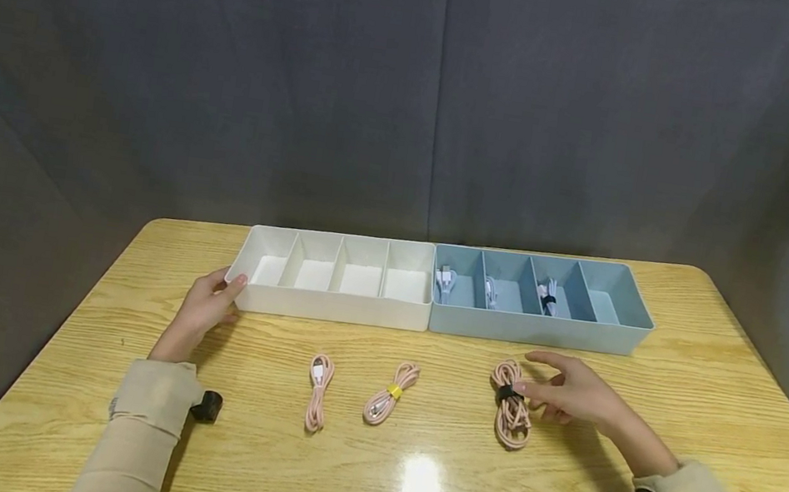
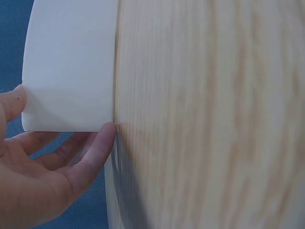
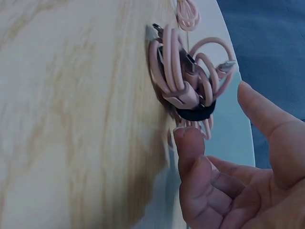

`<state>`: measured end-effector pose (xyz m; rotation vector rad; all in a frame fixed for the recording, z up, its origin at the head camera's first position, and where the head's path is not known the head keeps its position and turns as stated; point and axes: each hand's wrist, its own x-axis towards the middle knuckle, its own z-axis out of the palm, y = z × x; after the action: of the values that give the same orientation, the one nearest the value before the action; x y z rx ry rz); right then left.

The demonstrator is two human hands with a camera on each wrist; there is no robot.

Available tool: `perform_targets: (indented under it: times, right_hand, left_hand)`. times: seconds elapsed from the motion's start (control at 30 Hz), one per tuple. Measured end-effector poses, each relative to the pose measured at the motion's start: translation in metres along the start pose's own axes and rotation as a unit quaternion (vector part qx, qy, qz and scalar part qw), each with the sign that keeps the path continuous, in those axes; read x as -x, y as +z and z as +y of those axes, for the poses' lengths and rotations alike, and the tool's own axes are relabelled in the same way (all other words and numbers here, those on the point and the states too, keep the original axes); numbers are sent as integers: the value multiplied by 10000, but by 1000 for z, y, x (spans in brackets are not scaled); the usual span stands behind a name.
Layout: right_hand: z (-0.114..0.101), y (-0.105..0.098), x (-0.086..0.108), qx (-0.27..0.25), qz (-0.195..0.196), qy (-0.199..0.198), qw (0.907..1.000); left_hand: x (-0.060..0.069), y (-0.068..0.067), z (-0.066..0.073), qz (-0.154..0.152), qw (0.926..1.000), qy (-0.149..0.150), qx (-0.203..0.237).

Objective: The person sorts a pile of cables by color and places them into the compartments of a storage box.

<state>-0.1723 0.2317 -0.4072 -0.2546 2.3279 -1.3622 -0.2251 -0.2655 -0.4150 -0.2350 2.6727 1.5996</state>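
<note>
My left hand (image 1: 206,305) holds the left end of a white box with four compartments (image 1: 333,307). In the left wrist view the thumb lies on the box's upper edge, with the fingers along its end wall. At the right, my right hand (image 1: 574,389) is beside a coiled pink cable (image 1: 512,418) bound with a black strap. Its thumb and forefinger are spread apart; one fingertip is close to the strap, and whether it touches I cannot tell. Two smaller coiled pink cables lie in the middle, one plain (image 1: 316,403) and one with a yellow strap (image 1: 395,391).
A blue box (image 1: 541,331) with several compartments stands end to end with the white one. White cables (image 1: 446,280) lie in its three left compartments. Both boxes stand near the rear edge of the wooden table (image 1: 300,485), before a dark curtain (image 1: 311,83).
</note>
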Motion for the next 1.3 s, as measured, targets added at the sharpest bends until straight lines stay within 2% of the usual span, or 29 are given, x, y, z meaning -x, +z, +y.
perform_targets:
  times: [0.13,0.37,0.63,1.1,1.3]
  right_hand:
    - [1,4,-2,80,7,20,10000]
    - [-1,9,-5,-82,-100,-2,9999]
    - [-3,13,-9,216,22,49,9998]
    - [-4,13,-10,26,11,21,10000]
    - [-5,14,-11,-9,41,-5,10000]
  left_hand:
    - [0,0,1,-16,10000,-50,-12]
    - [0,0,3,13,10000,-77,7]
    - [-2,-1,3,-57,9999,-126,41]
    - [-1,-3,4,-205,9997,-104,68]
    - [0,-2,2,-115,9999,-38,43]
